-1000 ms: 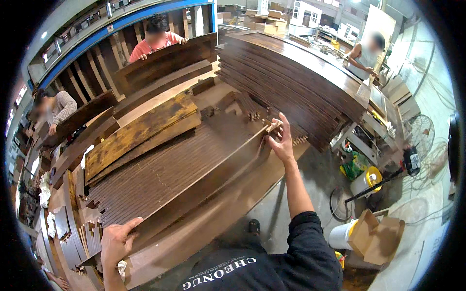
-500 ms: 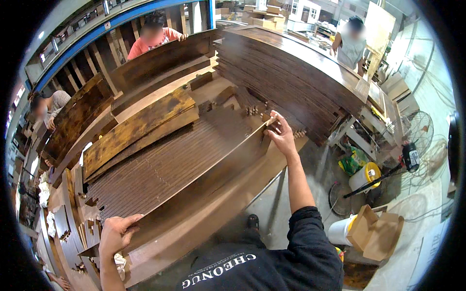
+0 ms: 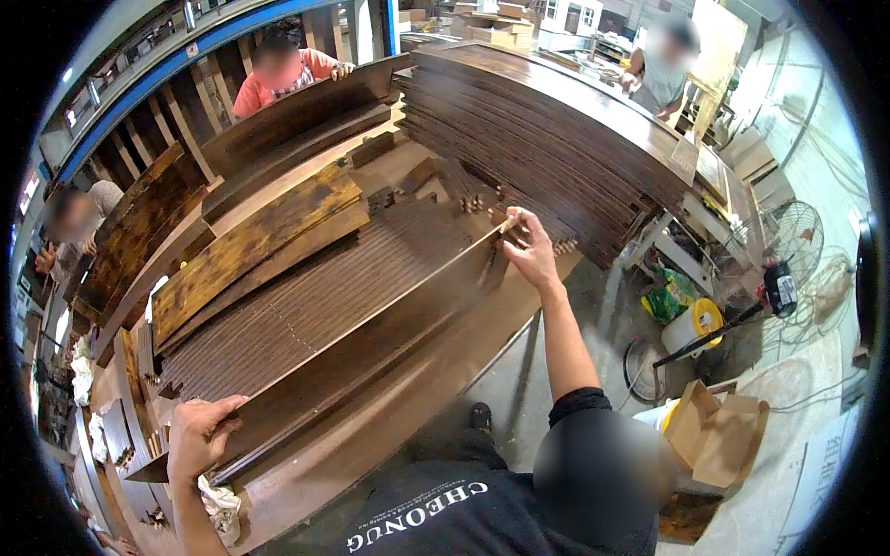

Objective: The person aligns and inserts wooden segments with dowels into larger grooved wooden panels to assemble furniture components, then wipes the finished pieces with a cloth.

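A long, thin dark brown wooden board (image 3: 362, 361) stands tilted on its edge across the near side of the worktable. My left hand (image 3: 199, 434) closes on its near left end, thumb along the top edge. At the far right end, my right hand (image 3: 531, 252) pinches the upper corner between thumb and fingers. Behind the board, a wide layer of narrow dark wooden strips (image 3: 278, 315) lies side by side. Two longer boards with mottled brown stain (image 3: 260, 250) rest over those strips. A crumpled white cloth (image 3: 221, 510) lies beneath my left wrist.
A tall stack of dark panels (image 3: 547, 148) stands at the far right. Across the table, one person (image 3: 283, 79) holds a board upright; another (image 3: 79, 222) is at the left. A floor fan (image 3: 781, 283), a yellow-lidded bucket (image 3: 693, 324) and an open cardboard box (image 3: 718, 431) stand right.
The board has tipped, showing more of its broad face, and my left hand has shifted slightly left with it. The person at the left has lifted a hand off their board.
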Available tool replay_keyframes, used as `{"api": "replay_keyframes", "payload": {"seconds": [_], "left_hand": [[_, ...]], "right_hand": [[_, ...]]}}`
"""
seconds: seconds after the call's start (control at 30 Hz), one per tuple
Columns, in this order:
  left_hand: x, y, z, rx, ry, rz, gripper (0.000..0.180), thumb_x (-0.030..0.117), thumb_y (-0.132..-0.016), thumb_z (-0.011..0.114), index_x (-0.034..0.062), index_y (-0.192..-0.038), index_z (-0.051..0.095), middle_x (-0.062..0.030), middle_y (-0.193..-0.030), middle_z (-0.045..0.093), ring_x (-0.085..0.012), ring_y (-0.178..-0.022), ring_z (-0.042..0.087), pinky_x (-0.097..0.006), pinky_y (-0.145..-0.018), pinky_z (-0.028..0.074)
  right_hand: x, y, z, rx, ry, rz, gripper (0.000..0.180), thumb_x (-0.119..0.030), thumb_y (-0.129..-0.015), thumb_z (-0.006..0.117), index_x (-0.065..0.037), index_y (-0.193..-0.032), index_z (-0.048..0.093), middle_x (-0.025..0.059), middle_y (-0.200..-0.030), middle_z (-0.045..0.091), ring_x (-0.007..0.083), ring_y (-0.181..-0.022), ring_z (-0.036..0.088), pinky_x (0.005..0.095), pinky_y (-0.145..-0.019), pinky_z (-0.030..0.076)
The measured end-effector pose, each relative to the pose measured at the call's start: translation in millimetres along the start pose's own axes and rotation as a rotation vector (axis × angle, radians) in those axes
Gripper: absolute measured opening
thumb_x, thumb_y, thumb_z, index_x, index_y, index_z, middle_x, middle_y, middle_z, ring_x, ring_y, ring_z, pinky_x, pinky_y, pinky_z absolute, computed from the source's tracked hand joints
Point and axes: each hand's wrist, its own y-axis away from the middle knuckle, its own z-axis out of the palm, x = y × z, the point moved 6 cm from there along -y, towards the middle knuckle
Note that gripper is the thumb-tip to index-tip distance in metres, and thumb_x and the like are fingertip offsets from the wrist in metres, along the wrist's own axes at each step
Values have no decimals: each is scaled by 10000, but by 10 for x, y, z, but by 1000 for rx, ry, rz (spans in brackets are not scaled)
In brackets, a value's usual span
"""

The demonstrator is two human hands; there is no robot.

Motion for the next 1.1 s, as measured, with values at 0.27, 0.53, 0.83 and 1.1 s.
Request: {"api": "replay_keyframes", "payload": {"seconds": [0.27,0.53,0.83,1.1], "left_hand": [[128,-32,-225,85,-24,1,315,8,-679,698,69,-988,694,-129,-787,671,-290,-677,616,-362,-642,448],[43,35,-64,35,16,-88,378,11,-683,706,106,-1049,689,-143,-718,634,-308,-623,570,-376,-585,428],[230,27,29,46,-106,23,523,-15,-684,696,106,-1189,632,-92,-571,529,-267,-513,517,-347,-583,420],[51,79,337,83,-81,28,525,-12,-705,681,142,-1204,629,-95,-618,575,-251,-565,579,-332,-607,437]], "right_hand": [[-1,-30,34,22,37,-26,545,-150,-732,706,-171,-1246,525,42,-1208,613,204,-1132,565,398,-973,429],[-55,-15,51,28,35,7,536,-155,-736,705,-162,-1236,512,49,-1163,618,200,-1102,572,388,-963,437],[-127,18,52,32,-68,139,542,-479,-801,685,-133,-1171,491,107,-1153,548,222,-1041,518,359,-943,398],[-41,-29,172,219,-1,153,382,-265,-780,665,-76,-1052,476,92,-1045,481,207,-988,476,353,-904,393]]}}
